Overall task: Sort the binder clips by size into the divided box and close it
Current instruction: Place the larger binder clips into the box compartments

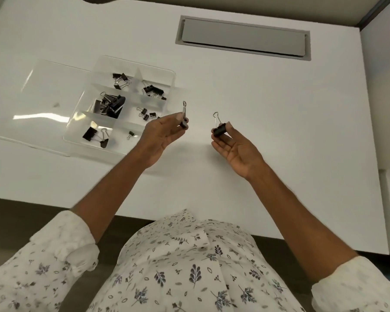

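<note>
A clear divided box (167,74) sits on the white desk at the left, its lid (43,86) lying open flat to its left. Black binder clips of different sizes lie in several compartments, the largest pile (110,104) in the middle left one. My left hand (160,136) is raised just right of the box and pinches a black binder clip (184,119) with its wire handle up. My right hand (234,149) is palm up further right and holds a second black binder clip (220,129) at the fingertips.
A grey cable hatch (243,38) is set into the white desk (279,109) at the back. The desk's front edge runs just above my patterned shirt. A partition wall stands at the right.
</note>
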Available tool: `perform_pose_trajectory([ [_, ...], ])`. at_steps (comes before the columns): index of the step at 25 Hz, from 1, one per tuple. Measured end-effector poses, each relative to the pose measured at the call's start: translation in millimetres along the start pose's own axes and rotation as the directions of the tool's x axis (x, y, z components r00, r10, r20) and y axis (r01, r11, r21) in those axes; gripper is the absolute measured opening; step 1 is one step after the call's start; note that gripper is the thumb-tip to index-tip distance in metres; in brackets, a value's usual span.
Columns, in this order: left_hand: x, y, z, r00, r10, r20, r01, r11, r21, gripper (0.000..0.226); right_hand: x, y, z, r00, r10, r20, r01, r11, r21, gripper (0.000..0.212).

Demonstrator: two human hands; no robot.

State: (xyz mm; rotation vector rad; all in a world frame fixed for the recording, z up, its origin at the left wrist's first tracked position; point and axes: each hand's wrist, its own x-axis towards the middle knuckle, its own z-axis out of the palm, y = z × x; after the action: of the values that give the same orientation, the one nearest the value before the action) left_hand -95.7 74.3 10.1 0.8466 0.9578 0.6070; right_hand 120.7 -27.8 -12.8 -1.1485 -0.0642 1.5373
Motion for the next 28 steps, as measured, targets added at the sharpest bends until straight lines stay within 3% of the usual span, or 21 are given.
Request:
perform_pose_trajectory([
  [3, -25, 22, -53, 0.983, 0.148, -0.110, -0.108, 0.945, 0.308, 0.032, 0, 22, 42, 0.999, -0.013, 0.043, 0.019, 0.990, -0.138, 0.023],
  [7, -47, 46, -135, 0.927, 0.326, -0.185, -0.093, 0.678, 0.729, 0.035, 3, 59, 111, 0.989, -0.114, 0.089, 0.141, 0.897, -0.419, 0.030],
  [10, -50, 51, -188, 0.893, 0.421, -0.161, -0.072, 0.485, 0.871, 0.037, 7, 87, 163, 0.950, -0.278, 0.142, 0.304, 0.723, -0.621, 0.022],
  [14, -51, 49, -229, 0.917, 0.389, -0.085, -0.046, 0.318, 0.947, 0.043, 17, 124, 214, 0.875, -0.419, 0.242, 0.430, 0.445, -0.786, 0.018],
  [16, -56, 46, -240, 0.919, 0.389, -0.069, -0.084, 0.364, 0.928, 0.044, 25, 138, 229, 0.838, -0.473, 0.273, 0.466, 0.358, -0.809, 0.021],
  [18, -62, 44, -252, 0.869, 0.489, -0.081, -0.166, 0.440, 0.883, 0.034, 33, 150, 241, 0.806, -0.501, 0.315, 0.495, 0.278, -0.823, 0.030],
  [20, -68, 42, -266, 0.812, 0.576, -0.094, -0.227, 0.461, 0.858, 0.028, 38, 157, 250, 0.812, -0.457, 0.364, 0.496, 0.211, -0.842, 0.048],
  [22, -75, 40, -279, 0.807, 0.580, -0.109, -0.225, 0.474, 0.851, 0.030, 36, 162, 255, 0.823, -0.402, 0.402, 0.493, 0.154, -0.856, 0.058],
  [28, -95, 30, -301, 0.812, 0.553, -0.186, -0.108, 0.456, 0.883, 0.040, 26, 180, 258, 0.731, -0.342, 0.591, 0.633, 0.015, -0.774, 0.040],
])
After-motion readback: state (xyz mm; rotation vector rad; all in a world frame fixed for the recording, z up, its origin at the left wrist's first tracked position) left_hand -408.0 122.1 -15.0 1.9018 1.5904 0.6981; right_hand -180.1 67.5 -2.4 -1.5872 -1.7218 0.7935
